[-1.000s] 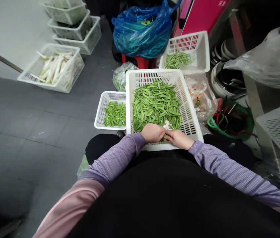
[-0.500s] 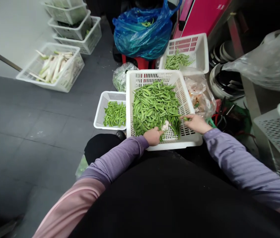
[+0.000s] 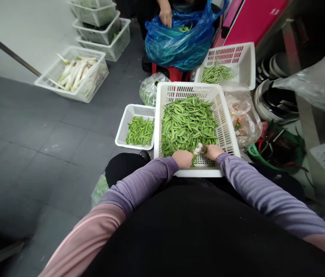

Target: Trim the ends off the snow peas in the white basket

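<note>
A large white basket at my lap holds a heap of flat green pods. My left hand is at the near end of the heap, its fingers closed; what they hold is too small to make out. My right hand is close to its right, fingers pinched together over the near part of the basket, their contents unclear. Between the hands lies a small pale clump. Left of the large basket, a smaller white basket holds more green pods.
Ahead, a person's hand reaches to a blue plastic bag. A basket of thin beans stands behind right. A green container with scissors is at right. White-stalked vegetables and stacked baskets are back left.
My right hand has moved left from the basket's right side, close to my left hand. A person's hand has appeared at the blue bag. The view has shifted, moving the scene rightward.
</note>
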Available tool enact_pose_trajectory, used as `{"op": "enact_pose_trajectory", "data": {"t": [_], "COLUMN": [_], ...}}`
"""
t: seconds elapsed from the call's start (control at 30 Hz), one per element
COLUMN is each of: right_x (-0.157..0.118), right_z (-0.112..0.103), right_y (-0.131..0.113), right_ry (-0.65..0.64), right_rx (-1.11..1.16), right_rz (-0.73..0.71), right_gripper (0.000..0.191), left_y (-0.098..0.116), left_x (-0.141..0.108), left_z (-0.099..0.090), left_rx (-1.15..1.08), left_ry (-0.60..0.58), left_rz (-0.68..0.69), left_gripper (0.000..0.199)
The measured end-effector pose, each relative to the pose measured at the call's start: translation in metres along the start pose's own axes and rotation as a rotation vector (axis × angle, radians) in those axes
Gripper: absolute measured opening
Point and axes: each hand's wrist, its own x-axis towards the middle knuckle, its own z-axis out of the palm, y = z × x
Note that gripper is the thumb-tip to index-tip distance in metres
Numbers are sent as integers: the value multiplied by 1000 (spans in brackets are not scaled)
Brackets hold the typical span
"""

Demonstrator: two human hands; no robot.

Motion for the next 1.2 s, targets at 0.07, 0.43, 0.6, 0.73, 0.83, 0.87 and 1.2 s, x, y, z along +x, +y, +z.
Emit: {"op": "enact_pose_trajectory", "data": {"t": [0.07, 0.43, 0.6, 0.73, 0.83, 0.87, 1.2], "right_x": [-12, -69, -72, -74, -78, -81, -92], "right_z": [-8, -19, -19, -23, -26, -28, -26], "right_y": [4, -8, -17, -23, -27, -27, -6], "right_ry": [26, -10, -20, -61, -167, -211, -295], "right_rx": [108, 1461, 1567, 1630, 1596, 1579, 1540], "right_rz": [12, 35, 61, 55, -5, -30, -93], "right_gripper": [21, 33, 26, 30, 31, 31, 27], "left_y": [2, 22, 19, 22, 19, 15, -3], "left_x": [0, -3, -7, -12, -11, -10, -3], "left_z": [-3, 0, 1, 1, -2, -3, -10], "left_rx": [-23, -157, -132, -136, -168, -189, -184], "left_ry": [37, 205, 248, 299, 305, 317, 415], "left_rz": [-9, 186, 190, 220, 270, 240, -42], "left_gripper": [28, 27, 24, 24, 22, 22, 39]}}
